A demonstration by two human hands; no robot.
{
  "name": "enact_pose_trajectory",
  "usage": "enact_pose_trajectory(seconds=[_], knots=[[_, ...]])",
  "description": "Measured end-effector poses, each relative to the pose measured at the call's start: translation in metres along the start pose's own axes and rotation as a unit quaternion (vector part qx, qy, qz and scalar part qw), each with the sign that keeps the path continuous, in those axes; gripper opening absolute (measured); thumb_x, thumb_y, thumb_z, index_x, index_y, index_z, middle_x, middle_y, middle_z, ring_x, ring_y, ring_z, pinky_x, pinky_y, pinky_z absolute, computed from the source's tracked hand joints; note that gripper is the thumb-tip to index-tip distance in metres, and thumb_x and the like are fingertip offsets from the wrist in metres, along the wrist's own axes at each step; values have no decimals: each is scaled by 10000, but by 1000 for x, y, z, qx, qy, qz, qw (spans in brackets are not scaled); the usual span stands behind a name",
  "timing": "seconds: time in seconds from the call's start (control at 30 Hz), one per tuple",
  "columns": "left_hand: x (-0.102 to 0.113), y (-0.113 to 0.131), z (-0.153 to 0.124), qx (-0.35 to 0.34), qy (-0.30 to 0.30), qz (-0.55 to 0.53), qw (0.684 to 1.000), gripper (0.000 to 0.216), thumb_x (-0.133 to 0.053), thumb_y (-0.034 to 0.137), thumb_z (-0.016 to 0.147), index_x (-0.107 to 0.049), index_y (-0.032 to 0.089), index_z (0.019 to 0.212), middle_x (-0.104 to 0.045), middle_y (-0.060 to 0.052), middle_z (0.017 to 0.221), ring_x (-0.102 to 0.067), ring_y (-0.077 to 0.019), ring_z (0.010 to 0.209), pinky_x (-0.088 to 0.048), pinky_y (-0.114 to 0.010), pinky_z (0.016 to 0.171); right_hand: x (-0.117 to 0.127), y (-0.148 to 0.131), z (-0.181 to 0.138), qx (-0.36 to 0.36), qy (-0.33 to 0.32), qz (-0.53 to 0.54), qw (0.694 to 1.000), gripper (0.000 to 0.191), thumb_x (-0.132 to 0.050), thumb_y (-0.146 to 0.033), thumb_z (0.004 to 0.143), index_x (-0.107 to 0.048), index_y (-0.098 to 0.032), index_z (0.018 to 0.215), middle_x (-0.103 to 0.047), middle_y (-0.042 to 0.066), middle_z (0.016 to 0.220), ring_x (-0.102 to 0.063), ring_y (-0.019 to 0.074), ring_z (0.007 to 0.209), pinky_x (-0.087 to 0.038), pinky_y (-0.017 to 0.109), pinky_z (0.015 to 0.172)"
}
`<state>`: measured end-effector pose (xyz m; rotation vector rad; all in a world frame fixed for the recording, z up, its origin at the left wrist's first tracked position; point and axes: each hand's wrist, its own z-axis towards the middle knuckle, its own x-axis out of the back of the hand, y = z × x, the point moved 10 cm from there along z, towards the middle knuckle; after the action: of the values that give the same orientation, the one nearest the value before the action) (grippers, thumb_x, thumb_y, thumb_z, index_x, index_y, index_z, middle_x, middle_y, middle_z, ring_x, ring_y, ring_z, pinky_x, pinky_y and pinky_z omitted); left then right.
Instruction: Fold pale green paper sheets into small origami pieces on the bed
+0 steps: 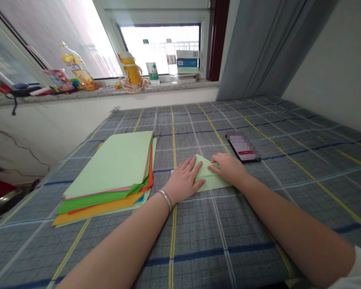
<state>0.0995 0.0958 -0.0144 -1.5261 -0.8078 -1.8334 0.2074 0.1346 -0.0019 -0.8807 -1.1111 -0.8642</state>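
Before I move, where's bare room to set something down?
Bare cloth lies right of the phone, and beyond the folded sheet, between paper stack and phone. Crowded: around the left hand and right hand, and the windowsill.

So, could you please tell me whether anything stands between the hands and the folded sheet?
Nothing visible does: the left hand lies on the folded sheet and the right hand touches it. The phone, beyond the right hand, and the paper stack, to the left, lie apart from it.
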Motion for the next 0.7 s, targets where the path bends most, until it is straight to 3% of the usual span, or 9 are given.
enact_pose_trajectory(seconds=[0.17,0.33,0.47,0.7], knots=[[-5,-1,8,10,-6,10,1000,542,-259,398,969,-319,98,1416,-306,-139,1497,-255,-206,1395,-189,-377,1145,-1,5,-1,2,-6,26,1000,191,-539,-358,869,-599,-181,910,-648,59,943,-573,192,942,-393,292,825],[-8,-5,11,47,-8,3,999,505,-210,364,981,-334,140,1417,-318,-84,1499,-273,-199,1389,-224,-398,1136,-4,8,3,9,-7,55,998,152,-552,-310,860,-599,-168,887,-648,62,925,-574,186,920,-398,291,821],[-10,-5,15,66,-3,6,998,505,-252,359,970,-334,144,1419,-311,-82,1502,-258,-216,1394,-232,-421,1133,-2,23,3,-25,-24,91,995,81,-570,-225,826,-611,-172,871,-665,56,916,-588,182,903,-408,286,805],[-9,-4,16,68,2,4,998,497,-272,341,963,-348,135,1409,-326,-97,1494,-277,-222,1387,-223,-428,1136,-1,53,-11,-102,-104,181,973,344,-598,-260,793,-579,-158,1121,-639,34,798,-583,154,693,-396,241,588]])
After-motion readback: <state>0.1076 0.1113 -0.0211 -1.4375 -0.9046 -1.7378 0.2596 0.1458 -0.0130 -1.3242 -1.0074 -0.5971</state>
